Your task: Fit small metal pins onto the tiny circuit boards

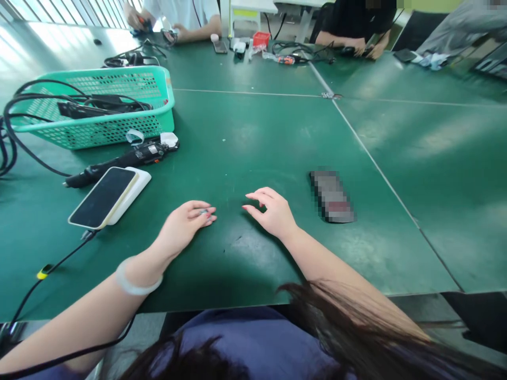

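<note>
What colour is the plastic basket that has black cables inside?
The basket is light turquoise green, seen in the head view, upper left.

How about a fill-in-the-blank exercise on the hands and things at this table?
A pale bangle circles the ____ wrist.
A black electric screwdriver lies between the green plastic basket and the ____.
The left hand holds a small, unclear object, while the ____ hand shows nothing in its grip.

Missing words: left; smartphone; right.

Grn tbl (pixel 261 137) w/ mint basket (pixel 168 113) L, blk corded tool (pixel 130 159), wht slab (pixel 130 202); pixelated item (pixel 331 195) R.
</note>
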{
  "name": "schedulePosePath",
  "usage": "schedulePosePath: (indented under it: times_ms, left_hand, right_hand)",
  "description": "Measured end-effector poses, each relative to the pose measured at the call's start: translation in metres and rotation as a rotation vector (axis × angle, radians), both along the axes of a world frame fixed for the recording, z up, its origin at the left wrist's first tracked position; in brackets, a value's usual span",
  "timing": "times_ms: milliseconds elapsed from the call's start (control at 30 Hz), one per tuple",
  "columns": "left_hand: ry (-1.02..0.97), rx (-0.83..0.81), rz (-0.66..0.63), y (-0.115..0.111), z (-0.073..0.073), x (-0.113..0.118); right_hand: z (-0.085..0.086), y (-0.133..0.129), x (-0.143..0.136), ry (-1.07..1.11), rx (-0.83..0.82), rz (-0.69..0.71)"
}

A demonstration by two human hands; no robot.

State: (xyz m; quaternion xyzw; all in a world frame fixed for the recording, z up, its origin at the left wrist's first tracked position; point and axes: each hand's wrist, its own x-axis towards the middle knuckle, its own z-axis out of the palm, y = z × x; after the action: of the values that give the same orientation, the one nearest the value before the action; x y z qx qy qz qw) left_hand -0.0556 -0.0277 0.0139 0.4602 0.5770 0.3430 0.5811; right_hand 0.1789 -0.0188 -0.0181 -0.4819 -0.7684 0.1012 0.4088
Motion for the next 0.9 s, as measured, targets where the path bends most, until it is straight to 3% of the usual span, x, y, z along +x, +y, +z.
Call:
schedulePosePath:
  times_ms: [100,200,300,400,500,767,900]
  left_hand:
    - [0.485,0.131,-0.014,-0.014,0.011,-0.041]
    - [1.127,0.227,0.028,-0.028,0.018,-0.075]
    - [1.449,0.347,-0.012,-0.038,0.016,-0.096]
    - [1.476,0.541,-0.039,-0.042,0.009,-0.108]
    - [1.434,0.623,-0.062,-0.040,0.005,-0.116]
    - [1.512,0.524,-0.129,-0.038,0.008,-0.119]
    - [1.415,0.467,-0.025,-0.038,0.001,-0.130]
  right_hand:
    - [-0.003,0.005,0.007,0.052,-0.046,-0.042]
    - [-0.004,0.007,0.008,0.068,-0.077,-0.055]
    - [-0.004,0.008,0.006,0.057,-0.113,-0.037]
    - [-0.004,0.009,0.006,0.055,-0.131,-0.027]
    - [-0.004,0.009,0.008,0.057,-0.135,-0.033]
    - [-0.002,0.009,0.010,0.047,-0.160,-0.041]
    - [-0.002,0.010,0.009,0.032,-0.171,-0.046]
